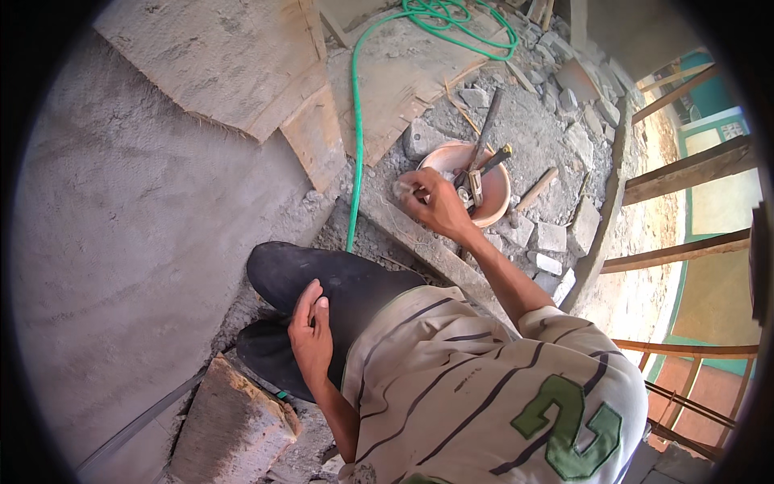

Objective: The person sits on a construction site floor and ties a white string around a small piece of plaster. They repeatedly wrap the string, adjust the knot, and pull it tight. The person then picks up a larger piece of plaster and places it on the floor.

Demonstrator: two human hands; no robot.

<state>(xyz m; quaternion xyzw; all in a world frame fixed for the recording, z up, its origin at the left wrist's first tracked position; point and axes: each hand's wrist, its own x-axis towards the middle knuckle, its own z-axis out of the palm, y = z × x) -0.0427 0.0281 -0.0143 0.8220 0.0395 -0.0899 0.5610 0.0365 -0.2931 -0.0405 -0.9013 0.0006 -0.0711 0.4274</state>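
My right hand point(439, 206) is held at the near left rim of a pale pinkish bucket point(498, 202). Its fingers are curled together, with a small greyish-white bit at their tips that is too blurred to name. Several tools stand in the bucket, among them a long dark handle point(487, 125) and a black-and-yellow handle point(497, 158). My left hand point(313, 335) rests by my bent, dark-trousered leg point(322, 278), fingers stretched out and holding nothing.
A green hose point(355, 121) runs from a coil at the top down past my knee. Broken blocks point(551, 237) and a wooden handle point(538, 189) lie around the bucket. Boards point(234, 64) lean over the grey plastered wall point(145, 234). Wooden bars point(685, 173) cross the right side.
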